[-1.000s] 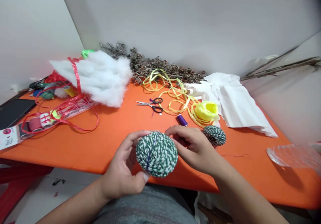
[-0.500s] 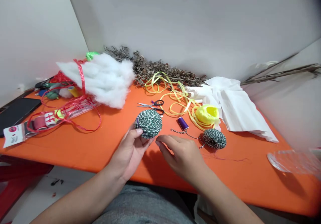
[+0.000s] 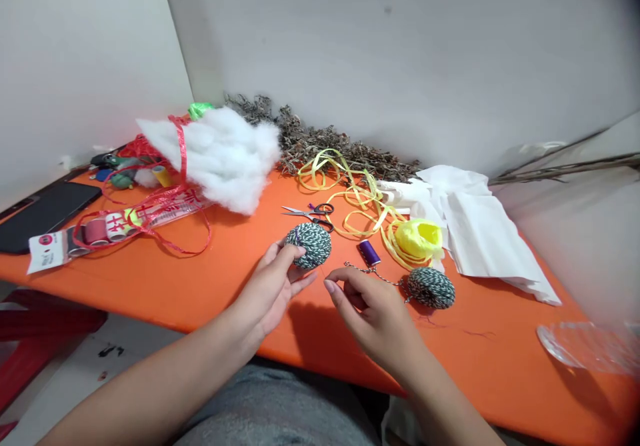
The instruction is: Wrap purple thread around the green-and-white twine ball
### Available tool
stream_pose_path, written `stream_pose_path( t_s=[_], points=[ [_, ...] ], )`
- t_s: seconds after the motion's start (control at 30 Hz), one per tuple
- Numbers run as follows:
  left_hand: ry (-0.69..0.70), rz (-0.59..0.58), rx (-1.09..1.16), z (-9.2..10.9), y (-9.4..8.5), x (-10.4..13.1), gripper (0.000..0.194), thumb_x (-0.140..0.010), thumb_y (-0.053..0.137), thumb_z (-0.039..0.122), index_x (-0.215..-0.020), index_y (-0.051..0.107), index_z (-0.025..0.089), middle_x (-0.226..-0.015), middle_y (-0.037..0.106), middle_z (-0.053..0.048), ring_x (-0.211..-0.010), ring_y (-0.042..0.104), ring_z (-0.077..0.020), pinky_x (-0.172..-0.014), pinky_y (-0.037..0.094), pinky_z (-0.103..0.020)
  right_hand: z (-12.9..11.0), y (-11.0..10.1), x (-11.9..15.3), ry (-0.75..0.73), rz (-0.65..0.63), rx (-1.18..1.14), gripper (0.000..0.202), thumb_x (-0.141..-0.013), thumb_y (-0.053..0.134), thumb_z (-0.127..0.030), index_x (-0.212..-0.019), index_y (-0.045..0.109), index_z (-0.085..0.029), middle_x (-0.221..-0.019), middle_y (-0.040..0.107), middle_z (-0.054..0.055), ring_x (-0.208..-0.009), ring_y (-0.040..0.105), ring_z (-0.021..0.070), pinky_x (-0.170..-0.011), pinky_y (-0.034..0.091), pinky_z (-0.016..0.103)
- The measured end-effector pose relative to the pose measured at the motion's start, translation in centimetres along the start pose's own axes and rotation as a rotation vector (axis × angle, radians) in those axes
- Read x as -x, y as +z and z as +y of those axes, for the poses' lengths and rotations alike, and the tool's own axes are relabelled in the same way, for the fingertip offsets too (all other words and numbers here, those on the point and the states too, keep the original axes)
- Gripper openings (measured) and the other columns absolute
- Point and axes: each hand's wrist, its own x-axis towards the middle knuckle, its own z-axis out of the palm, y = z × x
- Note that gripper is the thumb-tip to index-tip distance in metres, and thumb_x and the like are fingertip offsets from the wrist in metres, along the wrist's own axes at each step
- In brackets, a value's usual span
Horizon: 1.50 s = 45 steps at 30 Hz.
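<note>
My left hand (image 3: pixel 275 279) grips a round coil of dark green and white twisted cord (image 3: pixel 311 246), thumb on its face and fingers beneath. A bit of purple thread shows on the coil near the thumb. Just to the right, my right hand (image 3: pixel 370 303) is closed in a pinch, thumb against forefinger; whatever lies between them is too fine to make out. Beyond the coil lie scissors (image 3: pixel 307 213) with black handles, blades parted. A purple thread spool (image 3: pixel 369 253) and a second coil of the same cord (image 3: pixel 431 288) rest right of them, with a loose cord tail.
White stuffing (image 3: pixel 235 159) and red ribbon (image 3: pixel 183 149) lie at left, near packaged thread spools (image 3: pixel 100 229) and a phone (image 3: pixel 50 216). Dried twigs (image 3: pixel 340 143) line the back. Yellow ribbon (image 3: pixel 357 223), white cloth (image 3: pixel 490 233) and a clear plastic container (image 3: pixel 585 346) are at right.
My right hand has drawn slightly away from the coil, to the right and down. The coil in my left hand has turned a little. The whole view has shifted slightly.
</note>
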Motion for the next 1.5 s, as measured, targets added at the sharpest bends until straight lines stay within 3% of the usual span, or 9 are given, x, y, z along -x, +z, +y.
stream_pose_path(
  t_s=[0.17, 0.43, 0.7, 0.9, 1.07, 1.2, 1.5],
  points=[
    [0.015, 0.037, -0.142, 1.0, 0.9, -1.2, 0.027, -0.075, 0.07, 0.028, -0.099, 0.057, 0.024, -0.1, 0.073, -0.003, -0.083, 0.069, -0.0158, -0.085, 0.052, -0.035, 0.0, -0.8, -0.1, 0.105, -0.039, -0.112, 0.021, -0.101, 0.051, -0.032, -0.091, 0.063, -0.018, -0.057, 0.036, -0.007, -0.049, 0.036, 0.0115, -0.048, 0.028, 0.025],
    [0.02, 0.037, -0.247, 2.3, 2.4, -2.8, 0.031, -0.073, 0.072, 0.032, -0.098, 0.055, 0.025, -0.091, 0.072, -0.002, -0.076, 0.069, -0.0178, -0.079, 0.048, -0.035, -0.1, -1.6, -0.5, 0.101, 0.017, -0.014, 0.02, -0.099, 0.053, -0.034, -0.093, 0.064, -0.018, -0.057, 0.037, -0.007, -0.05, 0.037, 0.0118, -0.05, 0.028, 0.026],
    [0.139, 0.005, -0.371, 1.8, 1.9, -3.7, 0.045, -0.069, 0.075, 0.024, -0.11, 0.057, 0.021, -0.098, 0.071, -0.006, -0.087, 0.068, -0.02, -0.082, 0.049, -0.033, -1.1, -3.7, -1.3, 0.115, -0.079, -0.137, 0.023, -0.102, 0.051, -0.038, -0.093, 0.06, -0.019, -0.06, 0.034, -0.008, -0.052, 0.033, 0.0114, -0.049, 0.026, 0.026],
    [0.27, -0.124, -0.438, 1.4, 1.8, -2.3, 0.053, -0.064, 0.075, 0.015, -0.114, 0.057, 0.017, -0.111, 0.067, -0.01, -0.101, 0.064, -0.0222, -0.088, 0.05, -0.033, -2.1, -6.1, -3.0, 0.121, -0.169, -0.14, 0.025, -0.102, 0.05, -0.042, -0.094, 0.061, -0.021, -0.063, 0.04, -0.006, -0.055, 0.034, 0.0118, -0.049, 0.026, 0.027],
    [0.283, -0.193, -0.479, 1.2, 2.0, -1.0, 0.057, -0.064, 0.076, 0.02, -0.116, 0.055, 0.017, -0.116, 0.065, -0.011, -0.093, 0.066, -0.0217, -0.081, 0.052, -0.034, -2.8, -7.4, -4.5, 0.091, -0.223, -0.102, 0.021, -0.102, 0.05, -0.036, -0.092, 0.06, -0.021, -0.064, 0.047, -0.004, -0.054, 0.039, 0.0111, -0.049, 0.028, 0.026],
    [0.274, -0.261, -0.501, 1.1, 2.2, -0.1, 0.056, -0.067, 0.075, 0.021, -0.118, 0.053, 0.018, -0.119, 0.063, -0.01, -0.087, 0.068, -0.0191, -0.076, 0.052, -0.033, -3.5, -8.3, -5.3, 0.047, -0.24, -0.004, 0.017, -0.099, 0.052, -0.029, -0.087, 0.061, -0.02, -0.057, 0.042, -0.006, -0.05, 0.038, 0.0107, -0.048, 0.027, 0.025],
    [0.219, -0.298, -0.544, 1.3, 2.9, 1.3, 0.056, -0.066, 0.075, 0.022, -0.117, 0.054, 0.02, -0.116, 0.061, -0.006, -0.078, 0.066, -0.0154, -0.072, 0.051, -0.031, -3.9, -9.2, -5.6, -0.059, -0.296, 0.084, 0.014, -0.098, 0.054, -0.023, -0.09, 0.065, -0.02, -0.055, 0.048, -0.005, -0.053, 0.049, 0.0123, -0.051, 0.033, 0.025]
  ],
)
